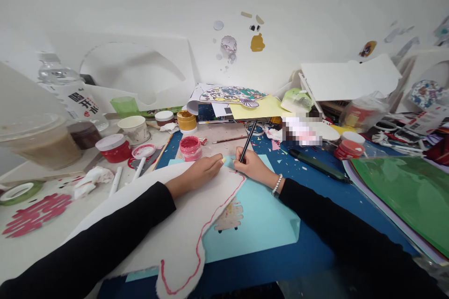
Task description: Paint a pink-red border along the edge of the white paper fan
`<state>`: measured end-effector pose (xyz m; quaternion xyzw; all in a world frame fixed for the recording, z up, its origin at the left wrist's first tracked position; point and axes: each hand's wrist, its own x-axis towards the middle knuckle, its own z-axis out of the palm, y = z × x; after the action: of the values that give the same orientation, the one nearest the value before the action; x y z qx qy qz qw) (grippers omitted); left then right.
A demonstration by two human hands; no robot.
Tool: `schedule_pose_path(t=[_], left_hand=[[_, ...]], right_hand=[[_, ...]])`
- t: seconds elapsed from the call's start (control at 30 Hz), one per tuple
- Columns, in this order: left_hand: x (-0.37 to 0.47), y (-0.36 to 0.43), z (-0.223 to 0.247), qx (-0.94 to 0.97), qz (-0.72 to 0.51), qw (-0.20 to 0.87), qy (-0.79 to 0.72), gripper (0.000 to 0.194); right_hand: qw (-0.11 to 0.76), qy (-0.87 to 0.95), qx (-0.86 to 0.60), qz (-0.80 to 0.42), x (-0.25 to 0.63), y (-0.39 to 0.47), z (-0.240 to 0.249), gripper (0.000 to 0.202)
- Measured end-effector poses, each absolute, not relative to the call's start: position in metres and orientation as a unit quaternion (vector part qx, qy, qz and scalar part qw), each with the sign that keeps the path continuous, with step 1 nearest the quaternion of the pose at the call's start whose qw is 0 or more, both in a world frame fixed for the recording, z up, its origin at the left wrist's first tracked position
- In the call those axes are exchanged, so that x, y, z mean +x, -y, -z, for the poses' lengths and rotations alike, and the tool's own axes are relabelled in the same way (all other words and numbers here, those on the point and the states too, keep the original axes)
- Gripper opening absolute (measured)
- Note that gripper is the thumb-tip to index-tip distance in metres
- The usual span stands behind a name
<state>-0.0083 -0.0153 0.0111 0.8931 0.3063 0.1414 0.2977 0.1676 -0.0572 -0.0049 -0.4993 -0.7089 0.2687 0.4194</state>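
My right hand (254,167) is closed round a slim black-handled paintbrush (249,140), its lower end at the edge of a white board cutout (168,224). A wavy red line (199,238) follows the board's curved right edge and reaches up near that tip. My left hand (198,173) lies on the board's far edge, fingers pressed together and curved over it; the thumb is hidden. Beneath the board is a light blue sheet (266,215), with a small patterned cutout (229,216) partly covered by the board. An open jar of red paint (190,148) stands just beyond my left hand.
Paint jars (114,148), a paper cup (134,130), a water bottle (72,88) and a cup of brown liquid (42,142) crowd the left. On the right lie a dark green cutter (319,165) and coloured sheets (403,196). Paper scraps dot the blue table (365,210).
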Motion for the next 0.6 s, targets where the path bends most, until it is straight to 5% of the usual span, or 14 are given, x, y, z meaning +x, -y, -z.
schedule_pose_path(t=[0.6], left_hand=[[-0.0090, 0.0132, -0.0087, 0.895, -0.137, 0.294, -0.306, 0.027]], right_hand=[[0.419, 0.708, -0.497, -0.278, 0.1686, 0.0567, 0.0055, 0.013]])
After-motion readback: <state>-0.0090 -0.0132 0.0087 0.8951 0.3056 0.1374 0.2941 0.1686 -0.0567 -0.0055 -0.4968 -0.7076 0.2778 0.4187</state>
